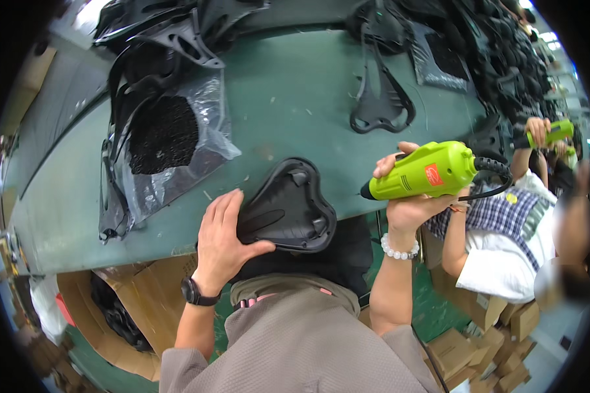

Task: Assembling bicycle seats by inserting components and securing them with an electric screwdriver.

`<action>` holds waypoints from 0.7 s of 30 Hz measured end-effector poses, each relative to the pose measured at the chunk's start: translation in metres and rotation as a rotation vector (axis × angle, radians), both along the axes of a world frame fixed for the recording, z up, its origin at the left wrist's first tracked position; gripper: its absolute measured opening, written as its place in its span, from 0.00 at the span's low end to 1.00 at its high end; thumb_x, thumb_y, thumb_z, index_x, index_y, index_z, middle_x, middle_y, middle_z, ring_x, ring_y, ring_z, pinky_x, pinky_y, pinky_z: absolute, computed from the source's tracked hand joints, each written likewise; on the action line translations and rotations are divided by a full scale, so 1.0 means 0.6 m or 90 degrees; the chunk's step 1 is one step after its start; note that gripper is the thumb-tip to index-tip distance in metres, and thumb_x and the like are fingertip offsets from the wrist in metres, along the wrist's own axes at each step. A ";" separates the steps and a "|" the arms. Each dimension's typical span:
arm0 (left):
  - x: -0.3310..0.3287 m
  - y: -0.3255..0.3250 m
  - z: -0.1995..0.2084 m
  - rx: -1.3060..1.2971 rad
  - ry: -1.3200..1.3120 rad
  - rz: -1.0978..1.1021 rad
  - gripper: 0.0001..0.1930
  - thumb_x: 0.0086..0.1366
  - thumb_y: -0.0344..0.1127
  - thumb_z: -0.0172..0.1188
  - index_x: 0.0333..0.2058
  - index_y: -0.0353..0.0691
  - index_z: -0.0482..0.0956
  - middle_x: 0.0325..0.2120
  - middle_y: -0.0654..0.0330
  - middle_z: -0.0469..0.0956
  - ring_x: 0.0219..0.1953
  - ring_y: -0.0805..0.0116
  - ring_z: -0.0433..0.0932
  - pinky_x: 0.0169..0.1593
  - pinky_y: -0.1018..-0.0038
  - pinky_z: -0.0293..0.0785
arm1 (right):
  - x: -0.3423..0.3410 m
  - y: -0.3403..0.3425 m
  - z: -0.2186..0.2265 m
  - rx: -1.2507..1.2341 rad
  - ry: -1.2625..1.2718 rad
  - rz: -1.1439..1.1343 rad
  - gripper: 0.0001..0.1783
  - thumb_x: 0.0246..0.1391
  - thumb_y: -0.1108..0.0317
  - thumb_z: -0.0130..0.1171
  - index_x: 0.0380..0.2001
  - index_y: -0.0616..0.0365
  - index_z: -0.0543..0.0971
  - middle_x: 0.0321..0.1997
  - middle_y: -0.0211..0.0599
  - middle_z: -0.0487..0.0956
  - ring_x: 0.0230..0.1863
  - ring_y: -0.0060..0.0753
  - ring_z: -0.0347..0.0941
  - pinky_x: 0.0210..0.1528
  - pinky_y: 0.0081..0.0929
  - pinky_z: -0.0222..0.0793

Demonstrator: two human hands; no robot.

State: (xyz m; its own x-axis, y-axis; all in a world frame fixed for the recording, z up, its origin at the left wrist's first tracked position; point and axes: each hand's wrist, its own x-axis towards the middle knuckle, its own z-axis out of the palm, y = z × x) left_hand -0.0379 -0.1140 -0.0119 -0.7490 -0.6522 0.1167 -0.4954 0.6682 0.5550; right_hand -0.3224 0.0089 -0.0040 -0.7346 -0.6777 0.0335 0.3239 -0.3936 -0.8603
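Note:
My left hand (219, 236) rests against the left edge of a black, rounded-triangular plastic shell (292, 213), its thumb along the near rim. The shell lies hollow side up at the table's front edge, shaped like a saddle base. To its right, above the table edge, my right hand (416, 203) is wrapped round a lime-green electric screwdriver (432, 171). The tool's black nose points left toward the shell, a short gap away. From its back end a black coiled cable (495, 171) loops down. Whether a bit sits in the nose is too small to tell.
A clear plastic bag of small black pieces (164, 134) lies left on the green table (282, 98), among black frames (190, 42). Another black frame (381, 108) and bag (442, 59) lie far right. A co-worker's hand (539, 131) holds a green tool. Cardboard boxes (157, 295) stand below.

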 end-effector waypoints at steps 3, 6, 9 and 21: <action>0.001 0.010 -0.002 -0.005 -0.063 -0.035 0.51 0.38 0.51 0.77 0.59 0.33 0.65 0.50 0.48 0.74 0.51 0.47 0.72 0.55 0.57 0.70 | 0.008 0.006 -0.001 0.047 0.038 -0.013 0.60 0.45 0.15 0.39 0.53 0.68 0.69 0.33 0.44 0.77 0.36 0.37 0.73 0.42 0.35 0.69; 0.000 0.013 -0.012 0.025 -0.117 -0.009 0.54 0.33 0.48 0.80 0.60 0.33 0.64 0.46 0.47 0.74 0.48 0.47 0.73 0.52 0.59 0.71 | 0.022 -0.001 -0.006 0.072 0.190 -0.029 0.55 0.45 0.20 0.51 0.56 0.64 0.66 0.36 0.43 0.74 0.37 0.36 0.72 0.44 0.36 0.69; 0.019 0.017 -0.031 0.041 -0.081 0.014 0.54 0.34 0.43 0.80 0.61 0.32 0.63 0.48 0.48 0.74 0.49 0.49 0.76 0.54 0.62 0.72 | 0.036 0.007 -0.017 0.024 0.175 -0.031 0.53 0.44 0.25 0.60 0.56 0.63 0.65 0.36 0.41 0.74 0.37 0.34 0.72 0.42 0.33 0.70; 0.040 0.034 -0.008 0.351 0.292 0.053 0.57 0.41 0.30 0.80 0.66 0.31 0.51 0.59 0.50 0.67 0.61 0.61 0.68 0.65 0.66 0.62 | 0.048 0.024 -0.019 0.002 0.147 -0.017 0.50 0.42 0.30 0.66 0.52 0.65 0.69 0.43 0.43 0.77 0.45 0.35 0.76 0.48 0.35 0.74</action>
State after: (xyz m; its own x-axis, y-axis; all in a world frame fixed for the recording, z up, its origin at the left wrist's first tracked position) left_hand -0.0136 -0.0935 -0.0165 -0.6490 -0.7595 0.0444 -0.1687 0.2005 0.9651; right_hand -0.2938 0.0234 -0.0152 -0.7254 -0.6586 0.2004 0.1077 -0.3961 -0.9119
